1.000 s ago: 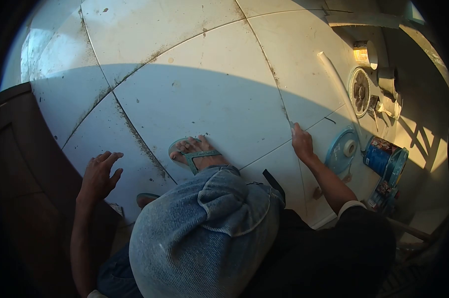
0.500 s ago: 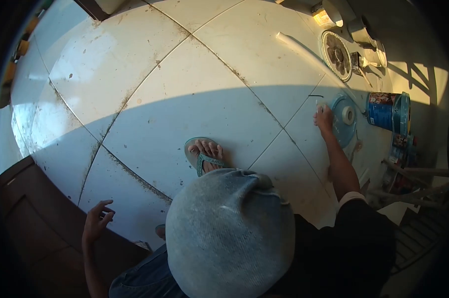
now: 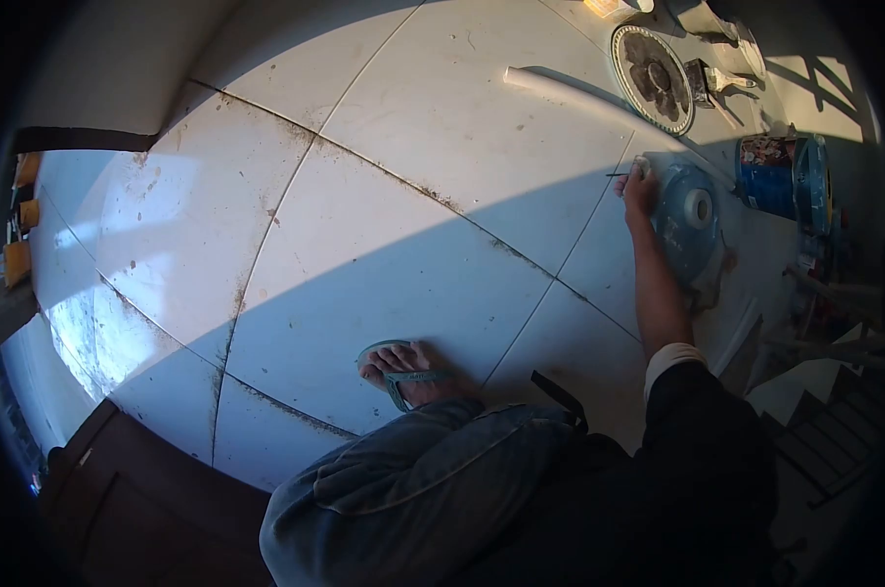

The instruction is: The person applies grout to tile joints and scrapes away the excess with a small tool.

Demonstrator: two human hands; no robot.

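Note:
My right hand (image 3: 639, 191) reaches down to the floor at the right, its fingers closed around a small white object (image 3: 642, 163) that is mostly hidden. A thin dark strip (image 3: 617, 174) shows right at the fingertips. Just beside the hand lies a round blue lid (image 3: 679, 245), with a white roll of tape (image 3: 698, 205) on it. My left hand is out of the picture.
Beyond the lid lie a long white tube (image 3: 579, 95), a round patterned plate (image 3: 652, 78) and a paintbrush (image 3: 731, 80). A blue paint bucket (image 3: 767, 174) stands at the right. My sandalled foot (image 3: 403, 374) rests on the tiles; dark brown furniture (image 3: 159, 470) is at lower left.
My right hand has moved slightly forward to the thin dark strip, still closed. My left hand has left the view, and the camera has shifted, with the raised knee now lower in the picture.

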